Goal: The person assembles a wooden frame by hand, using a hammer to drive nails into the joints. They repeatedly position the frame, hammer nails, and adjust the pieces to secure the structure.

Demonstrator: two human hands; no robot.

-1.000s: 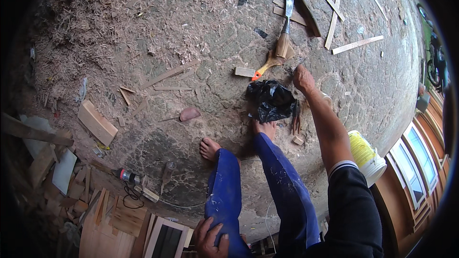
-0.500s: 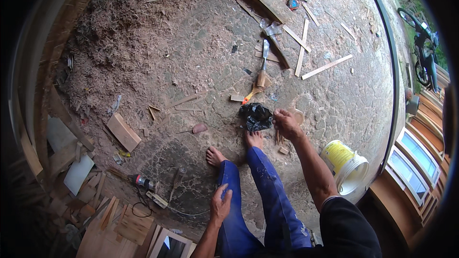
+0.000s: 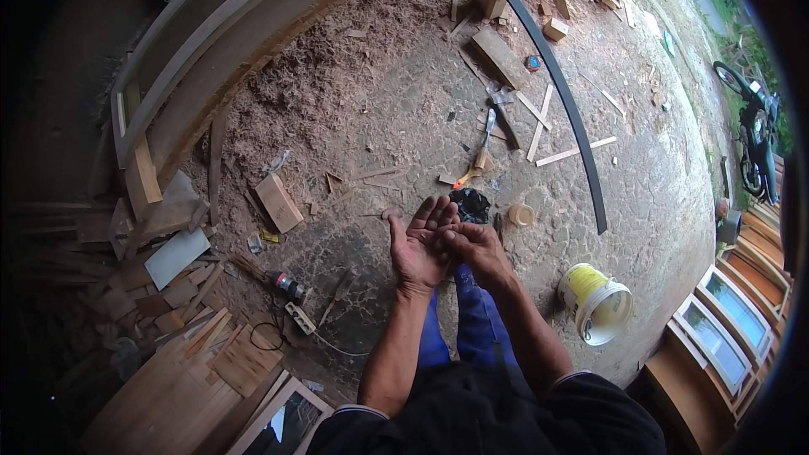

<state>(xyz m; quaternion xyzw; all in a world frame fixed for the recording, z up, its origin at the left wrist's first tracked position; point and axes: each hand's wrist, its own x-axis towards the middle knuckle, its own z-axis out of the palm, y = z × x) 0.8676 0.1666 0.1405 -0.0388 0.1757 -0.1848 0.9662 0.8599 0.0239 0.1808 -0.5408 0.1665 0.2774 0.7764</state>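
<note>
My left hand (image 3: 419, 257) is held palm up in front of my body, its fingers stretched out. My right hand (image 3: 480, 254) is closed in a pinch beside it, its fingertips touching the left fingers. Whatever the pinch holds, if anything, is too small or hidden to make out. Just beyond both hands a crumpled black plastic bag (image 3: 472, 205) lies on the ground, partly covered by my fingers. Next to it stands a small round tan container (image 3: 521, 216). A paintbrush (image 3: 482, 162) with an orange-yellow end rests past the bag.
Wood shavings (image 3: 312, 93) cover the far left ground. A white bucket with a yellow label (image 3: 594, 303) lies tipped at right. A long dark strip (image 3: 573, 118) arcs across the far right. Wood blocks (image 3: 278, 202), a corded power tool (image 3: 289, 285) and a tape measure (image 3: 532, 62) lie around.
My left hand has risen from beside my leg to the middle, palm up. My right hand has come in from near the bag to meet it. The view has shifted.
</note>
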